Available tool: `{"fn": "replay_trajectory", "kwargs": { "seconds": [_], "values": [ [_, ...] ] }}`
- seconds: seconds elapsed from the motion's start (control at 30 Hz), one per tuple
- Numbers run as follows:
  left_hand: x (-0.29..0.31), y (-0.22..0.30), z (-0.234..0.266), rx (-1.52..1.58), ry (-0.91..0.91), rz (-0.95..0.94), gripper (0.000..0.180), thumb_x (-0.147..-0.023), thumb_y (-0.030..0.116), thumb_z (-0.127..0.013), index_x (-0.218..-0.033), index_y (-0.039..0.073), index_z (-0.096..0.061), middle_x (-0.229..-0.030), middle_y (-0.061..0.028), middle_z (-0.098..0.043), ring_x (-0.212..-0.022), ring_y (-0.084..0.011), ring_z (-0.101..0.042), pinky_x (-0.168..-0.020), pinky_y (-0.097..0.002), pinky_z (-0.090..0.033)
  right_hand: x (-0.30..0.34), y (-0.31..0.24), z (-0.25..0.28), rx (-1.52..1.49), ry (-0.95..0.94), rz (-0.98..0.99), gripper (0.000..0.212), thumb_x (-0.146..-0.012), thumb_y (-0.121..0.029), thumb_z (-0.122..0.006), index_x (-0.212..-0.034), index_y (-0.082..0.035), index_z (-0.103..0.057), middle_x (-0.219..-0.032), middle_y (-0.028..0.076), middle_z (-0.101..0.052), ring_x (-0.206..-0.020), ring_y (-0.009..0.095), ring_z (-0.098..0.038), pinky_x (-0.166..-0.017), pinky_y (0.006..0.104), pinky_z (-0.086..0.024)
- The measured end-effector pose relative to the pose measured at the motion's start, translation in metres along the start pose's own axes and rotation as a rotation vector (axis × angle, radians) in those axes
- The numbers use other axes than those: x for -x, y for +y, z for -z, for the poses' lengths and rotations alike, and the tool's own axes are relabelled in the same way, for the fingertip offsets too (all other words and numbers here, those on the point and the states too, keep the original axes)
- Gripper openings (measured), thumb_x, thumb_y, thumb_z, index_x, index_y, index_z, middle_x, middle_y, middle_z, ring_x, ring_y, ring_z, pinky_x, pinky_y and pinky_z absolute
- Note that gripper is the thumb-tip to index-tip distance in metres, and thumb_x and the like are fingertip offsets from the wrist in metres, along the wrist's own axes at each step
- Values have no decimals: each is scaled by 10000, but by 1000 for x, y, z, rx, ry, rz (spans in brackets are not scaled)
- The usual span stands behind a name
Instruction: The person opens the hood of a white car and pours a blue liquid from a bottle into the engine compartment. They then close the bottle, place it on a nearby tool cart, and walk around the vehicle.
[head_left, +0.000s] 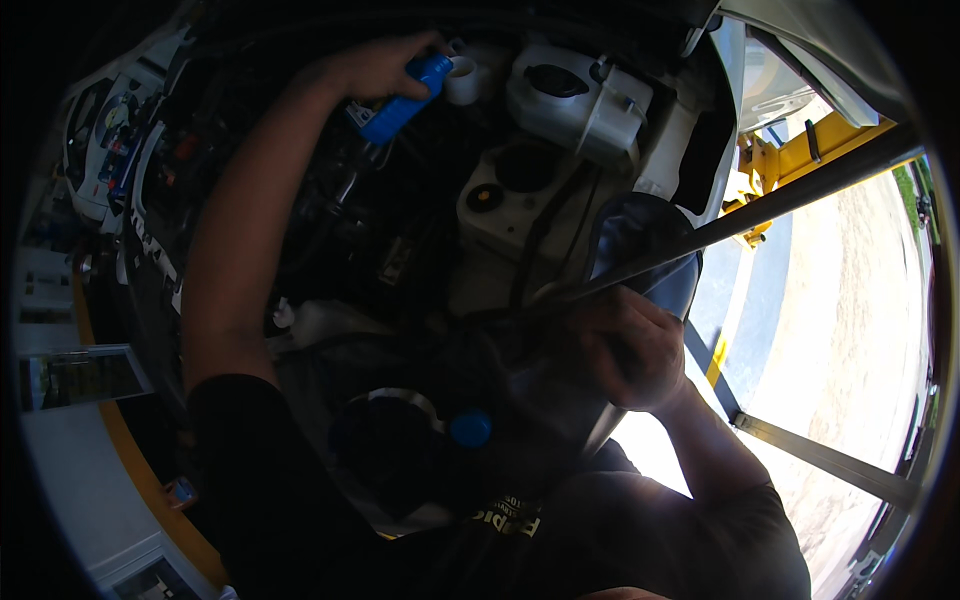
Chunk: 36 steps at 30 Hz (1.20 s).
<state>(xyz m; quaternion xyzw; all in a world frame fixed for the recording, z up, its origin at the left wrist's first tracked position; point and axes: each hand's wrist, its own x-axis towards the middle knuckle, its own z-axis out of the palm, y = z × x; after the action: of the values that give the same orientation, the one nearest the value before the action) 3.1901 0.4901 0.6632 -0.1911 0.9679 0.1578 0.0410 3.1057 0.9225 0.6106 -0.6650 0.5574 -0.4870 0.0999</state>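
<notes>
My left hand point(375, 65) reaches far into an engine bay and grips a blue bottle point(405, 98), tipped with its neck toward a white filler opening point(462, 80) of a reservoir. Bottle mouth and opening are close; whether they touch is unclear. My right hand point(630, 345) rests closed on the dark front edge of the engine bay point(640, 250), where a long prop rod point(780, 200) ends. A blue cap point(470, 428) lies low in the bay near my chest.
White plastic tanks point(575, 100) and a reservoir with black caps point(510, 190) sit at the back of the bay. A yellow lift frame point(790, 150) stands to the right over a pale floor. Shelving and a yellow-edged bench point(110, 440) stand on the left.
</notes>
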Motion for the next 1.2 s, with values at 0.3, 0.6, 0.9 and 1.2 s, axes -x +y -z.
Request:
{"fn": "replay_trajectory", "kwargs": {
  "seconds": [0.3, 0.6, 0.9, 1.2],
  "values": [
    [-2, 6, 5, -44, -50, 29, 693, -839, 229, -761, -1462, 191, -460, -1437, -223, -595, -1230, -378, -639, -965, -500, -553, 0, 1, -1, 18, 14, -4, 279, -765, 97, -640, -1015, -12, -698, -918, 117, -687, -760, 271, -713, -622, 356, -585],
    [0, 11, 9, -79, -36, 22, 700, -827, 227, -759, -1462, 211, -463, -1411, -201, -611, -1154, -363, -666, -877, -487, -587, 0, 0, -1, 41, 7, -2, 261, -774, 85, -658, -1014, -8, -702, -898, 117, -679, -741, 264, -705, -610, 349, -582],
    [-3, 13, 9, -102, -56, 40, 716, -819, 237, -761, -1467, 211, -459, -1419, -201, -608, -1163, -367, -667, -878, -496, -588, -1, -2, -2, 27, 26, -3, 253, -783, 89, -651, -1012, -5, -703, -872, 115, -664, -714, 264, -703, -591, 350, -577],
    [-4, 14, 11, -102, -72, 57, 807, -777, 313, -777, -1512, 212, -459, -1415, -178, -594, -1212, -377, -648, -947, -562, -562, 0, -1, -2, 14, 28, -9, 261, -791, 92, -647, -1025, -12, -701, -866, 115, -659, -711, 266, -701, -587, 352, -572]
  ]
}}
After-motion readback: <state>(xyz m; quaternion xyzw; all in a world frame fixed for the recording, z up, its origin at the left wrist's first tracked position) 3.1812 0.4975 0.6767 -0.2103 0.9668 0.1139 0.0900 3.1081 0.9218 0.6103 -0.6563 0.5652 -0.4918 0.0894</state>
